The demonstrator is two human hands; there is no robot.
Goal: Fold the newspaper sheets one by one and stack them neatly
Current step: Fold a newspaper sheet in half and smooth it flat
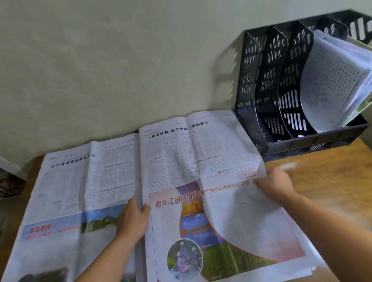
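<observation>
Left hand (132,216) rests on the open newspaper (90,183) at its centre crease, fingers laid over the inner margin with the thumb curled against the edge of the right-hand page; whether it pinches that page or merely pins it cannot be told for certain, though the likely purpose is to anchor the spine so the sheets do not slide. Right hand (273,182) grips the outer edge of the top right-hand sheet (240,226), fingers curled round the paper, and that sheet bows upward in a curve from the grip toward its lower corner, which suggests it is being separated from the sheets beneath for folding toward the crease. The newspaper lies spread flat across the wooden counter (354,189), its far edge near the wall, several sheets visible in layers at the near right corner. No folded stack is visible, so the task appears to be at an early stage. A black file rack (274,80) stands at the counter's far right, just beside the newspaper's far corner, with loose printed papers (336,79) slumping out of one compartment; they hang well apart from the lifted sheet.
</observation>
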